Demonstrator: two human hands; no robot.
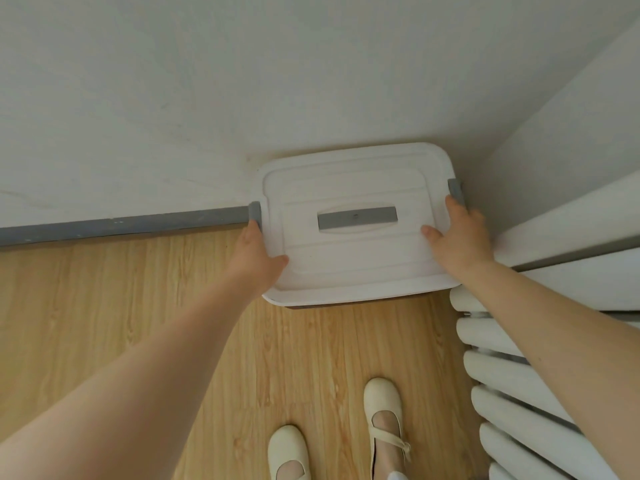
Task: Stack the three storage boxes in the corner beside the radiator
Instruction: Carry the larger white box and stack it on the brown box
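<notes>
A white storage box (353, 258) with a white lid, a grey handle (357, 218) in the lid's middle and grey side clips fills the corner, seen from above. Anything beneath it is hidden by the lid. My left hand (258, 252) grips the box's left edge just below the left clip (254, 211), thumb on the lid. My right hand (459, 235) holds the right edge near the right clip (455, 190), thumb on the lid. The white radiator (512, 382) stands close on the right, touching or nearly touching the box's near right corner.
White walls meet behind the box, with a grey skirting board (121, 225) along the left wall. A white window sill (568, 237) juts out above the radiator. My two feet in cream shoes (384, 407) stand on the wooden floor (104, 306) in front of the box.
</notes>
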